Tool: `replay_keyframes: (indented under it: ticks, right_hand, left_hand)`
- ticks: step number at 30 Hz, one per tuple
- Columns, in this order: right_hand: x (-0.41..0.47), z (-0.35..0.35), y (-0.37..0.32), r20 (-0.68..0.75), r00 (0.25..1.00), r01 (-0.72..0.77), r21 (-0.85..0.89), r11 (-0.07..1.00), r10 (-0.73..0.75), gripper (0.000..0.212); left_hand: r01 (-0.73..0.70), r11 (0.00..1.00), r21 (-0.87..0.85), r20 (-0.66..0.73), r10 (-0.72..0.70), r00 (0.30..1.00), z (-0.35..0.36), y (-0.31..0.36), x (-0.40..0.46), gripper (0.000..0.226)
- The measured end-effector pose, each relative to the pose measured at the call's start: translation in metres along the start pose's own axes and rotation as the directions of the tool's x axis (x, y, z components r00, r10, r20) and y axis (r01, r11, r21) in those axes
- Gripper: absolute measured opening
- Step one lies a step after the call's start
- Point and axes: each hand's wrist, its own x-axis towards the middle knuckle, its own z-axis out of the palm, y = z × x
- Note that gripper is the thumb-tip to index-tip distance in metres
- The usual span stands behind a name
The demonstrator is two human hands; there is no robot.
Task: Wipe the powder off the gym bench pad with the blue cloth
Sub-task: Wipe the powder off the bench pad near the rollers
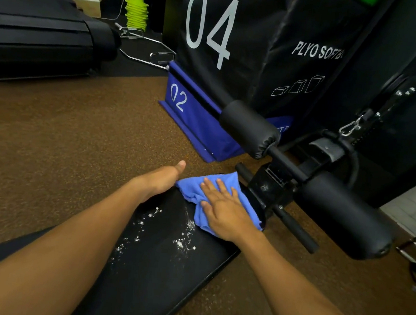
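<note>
Both hands work the far end of the bench pad (pixel 155 274): the right hand (pixel 224 209) presses flat-fingered on the blue cloth (pixel 193 189), gripping nothing, while the left hand (pixel 160 178) steadies the pad's edge at nine o'clock, fingers hidden. Powder (pixel 183 244) lies at six o'clock from the cloth, so a firm, flat pull toward the body should gather it best.

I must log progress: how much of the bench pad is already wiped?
Little looks done. The right hand presses the blue cloth flat at the far end of the pad; the left hand rests at its edge. White powder remains mid-pad.
</note>
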Motion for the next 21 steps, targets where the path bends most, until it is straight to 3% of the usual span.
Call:
replay_keyframes:
  ticks: [3, 8, 12, 17, 21]
  right_hand:
    - [0.025, 0.0, -0.001, -0.058, 0.996, -0.073, 0.03, 0.997, 0.075, 0.052]
    - [0.042, -0.001, 0.026, -0.14, 0.952, -0.26, 0.097, 0.961, 0.272, 0.052]
    - [0.0, -0.002, 0.044, -0.153, 0.92, -0.351, 0.086, 0.932, 0.361, 0.053]
    - [-0.056, 0.008, 0.01, -0.081, 0.982, -0.16, 0.112, 0.981, 0.17, 0.055]
    - [-0.029, 0.011, -0.022, -0.025, 1.0, -0.001, 0.075, 0.997, 0.003, 0.055]
  left_hand:
    - [-0.06, 0.998, 0.036, 0.018, 0.059, 0.998, 0.002, 0.009, -0.007, 0.081]
    - [0.036, 0.998, 0.054, 0.096, -0.041, 0.995, -0.001, 0.008, -0.007, 0.097]
    - [0.03, 0.995, 0.091, 0.062, -0.036, 0.997, -0.001, 0.013, -0.015, 0.088]
    - [0.051, 0.997, 0.059, 0.051, -0.054, 0.997, 0.003, 0.016, -0.012, 0.094]
    - [-0.015, 1.0, 0.003, -0.017, 0.015, 1.0, 0.009, 0.014, -0.009, 0.08]
